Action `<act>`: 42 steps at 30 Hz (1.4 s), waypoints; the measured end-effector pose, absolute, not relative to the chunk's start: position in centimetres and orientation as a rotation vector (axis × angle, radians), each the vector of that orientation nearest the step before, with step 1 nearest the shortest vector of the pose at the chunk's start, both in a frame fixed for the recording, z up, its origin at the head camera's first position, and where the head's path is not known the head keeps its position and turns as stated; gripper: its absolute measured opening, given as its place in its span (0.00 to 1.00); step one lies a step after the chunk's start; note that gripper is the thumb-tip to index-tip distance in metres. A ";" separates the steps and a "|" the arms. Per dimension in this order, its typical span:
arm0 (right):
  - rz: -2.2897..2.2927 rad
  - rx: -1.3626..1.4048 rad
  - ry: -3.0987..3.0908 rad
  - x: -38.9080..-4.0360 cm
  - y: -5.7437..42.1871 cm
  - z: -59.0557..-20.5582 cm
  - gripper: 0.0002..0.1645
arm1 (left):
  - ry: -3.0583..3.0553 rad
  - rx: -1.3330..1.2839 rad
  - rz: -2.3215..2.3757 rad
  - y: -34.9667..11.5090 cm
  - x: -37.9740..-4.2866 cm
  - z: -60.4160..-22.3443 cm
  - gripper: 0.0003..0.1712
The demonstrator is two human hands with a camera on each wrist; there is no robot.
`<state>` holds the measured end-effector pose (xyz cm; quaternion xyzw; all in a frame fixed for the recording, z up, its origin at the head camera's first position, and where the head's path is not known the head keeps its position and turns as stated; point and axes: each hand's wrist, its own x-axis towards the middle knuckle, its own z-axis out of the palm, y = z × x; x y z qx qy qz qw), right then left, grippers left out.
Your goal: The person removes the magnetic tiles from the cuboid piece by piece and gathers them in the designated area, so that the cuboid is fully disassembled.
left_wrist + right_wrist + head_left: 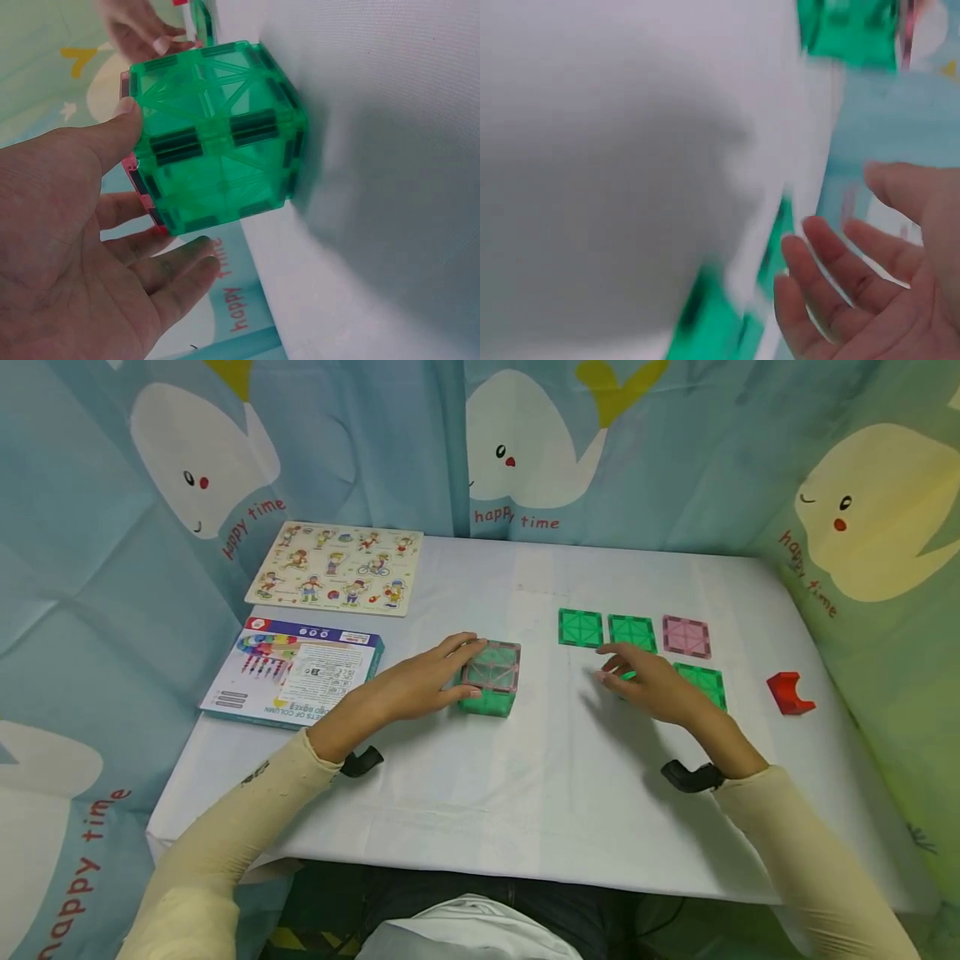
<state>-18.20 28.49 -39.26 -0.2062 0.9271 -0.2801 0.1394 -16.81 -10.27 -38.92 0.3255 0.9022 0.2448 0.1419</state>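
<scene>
A cube of see-through magnetic tiles (pixel 487 703), green on the sides with a pink tile (pixel 492 666) on top, stands on the table. My left hand (pixel 429 678) holds it at the left, thumb and fingers spread across opposite edges. In the left wrist view the thumb lies at a corner of the green cube (pixel 217 135), with fingertips by the pink edge. My right hand (pixel 651 683), fingers loosely bent and apart, hovers over the loose green tiles, nearest a green tile (pixel 632 633) and another green tile (pixel 701 685). Nothing shows in its grasp in the right wrist view.
Another green tile (pixel 581 627) and a loose pink tile (pixel 686 637) lie toward the back right. Farther right sits a red notched block (pixel 789 693). On the left are a flat puzzle board (pixel 337 568) and a printed box (pixel 292 672). Whale-print curtains surround the table.
</scene>
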 end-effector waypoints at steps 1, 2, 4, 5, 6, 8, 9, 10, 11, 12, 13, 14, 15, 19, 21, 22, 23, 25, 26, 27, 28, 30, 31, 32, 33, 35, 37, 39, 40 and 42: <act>-0.849 -0.598 2.658 -18.1 27.5 -39.3 0.31 | 2.606 0.943 0.706 -10.3 -16.8 -38.9 0.45; -0.880 -0.597 2.635 -18.0 26.6 -39.4 0.32 | 2.607 0.945 0.704 -10.3 -16.8 -38.9 0.45; -0.922 -0.600 2.600 -17.9 24.7 -39.5 0.34 | 2.610 0.948 0.701 -10.2 -16.8 -38.9 0.45; -0.948 -0.604 2.587 -17.8 23.8 -39.6 0.35 | 2.611 0.946 0.698 -10.2 -16.8 -38.9 0.45; -0.976 -0.607 2.574 -17.8 23.0 -39.6 0.36 | 2.612 0.944 0.695 -10.2 -16.8 -38.9 0.45; -1.044 -0.612 2.550 -17.7 21.4 -39.7 0.36 | 2.612 0.941 0.690 -10.3 -16.9 -39.0 0.45; -1.075 -0.618 2.543 -17.7 20.7 -39.6 0.35 | 2.609 0.938 0.691 -10.3 -16.9 -38.9 0.45; -1.106 -0.623 2.535 -17.8 20.1 -39.6 0.35 | 2.607 0.936 0.692 -10.3 -17.0 -38.9 0.45; -1.133 -0.626 2.528 -17.8 19.5 -39.6 0.35 | 2.605 0.934 0.692 -10.3 -17.0 -38.9 0.45; -1.153 -0.632 2.523 -17.8 19.0 -39.5 0.34 | 2.603 0.933 0.694 -10.3 -17.0 -38.9 0.45; -1.171 -0.644 2.519 -17.9 18.5 -39.5 0.34 | 2.601 0.933 0.695 -10.3 -17.0 -38.9 0.45; -1.180 -0.656 2.519 -17.9 18.1 -39.4 0.33 | 2.599 0.931 0.696 -10.3 -17.0 -38.8 0.45; -1.185 -0.668 2.520 -17.9 17.7 -39.4 0.33 | 2.597 0.929 0.698 -10.3 -16.9 -38.8 0.45; -1.190 -0.672 2.520 -17.9 16.9 -39.3 0.33 | 2.601 0.930 0.696 -10.2 -16.9 -38.7 0.45; -1.204 -0.649 2.501 -17.8 16.7 -39.1 0.34 | 2.607 0.935 0.690 -10.2 -16.9 -38.7 0.45; -1.212 -0.636 2.490 -17.8 16.6 -39.0 0.34 | 2.610 0.937 0.689 -10.1 -16.9 -38.7 0.45; -1.226 -0.626 2.476 -17.8 16.6 -38.9 0.33 | 2.613 0.937 0.687 -10.1 -16.9 -38.7 0.45; -1.251 -0.604 2.449 -17.8 16.5 -38.9 0.33 | 2.613 0.931 0.687 -10.1 -16.9 -38.6 0.45; -1.260 -0.593 2.439 -17.7 16.5 -38.8 0.32 | 2.613 0.929 0.687 -10.1 -17.0 -38.6 0.45; -1.267 -0.585 2.433 -17.8 16.4 -38.8 0.31 | 2.612 0.924 0.686 -10.1 -17.0 -38.6 0.45; -1.273 -0.576 2.426 -17.8 16.4 -38.8 0.31 | 2.610 0.921 0.688 -10.2 -17.0 -38.6 0.45; -1.281 -0.560 2.420 -17.8 16.4 -38.8 0.30 | 2.607 0.925 0.693 -10.2 -17.1 -38.5 0.46; -1.286 -0.553 2.422 -17.8 16.4 -38.7 0.30 | 2.607 0.932 0.698 -10.2 -17.1 -38.6 0.46; -1.289 -0.550 2.425 -17.8 16.4 -38.7 0.30 | 2.606 0.940 0.705 -10.2 -17.2 -38.6 0.46; -1.294 -0.549 2.429 -17.8 16.4 -38.6 0.29 | 2.605 0.947 0.711 -10.2 -17.2 -38.6 0.46; -1.301 -0.552 2.442 -17.8 16.5 -38.6 0.29 | 2.603 0.958 0.730 -10.3 -17.3 -38.6 0.47; -1.319 -0.559 2.450 -17.8 16.4 -38.6 0.29 | 2.598 0.957 0.745 -10.4 -17.3 -38.6 0.48; -1.347 -0.568 2.450 -17.7 16.5 -38.7 0.28 | 2.592 0.947 0.757 -10.4 -17.3 -38.6 0.48; -1.363 -0.579 2.455 -17.7 16.5 -38.8 0.28 | 2.588 0.942 0.764 -10.5 -17.3 -38.7 0.49; -1.401 -0.599 2.464 -17.6 16.5 -38.8 0.27 | 2.583 0.931 0.785 -10.5 -17.3 -38.8 0.51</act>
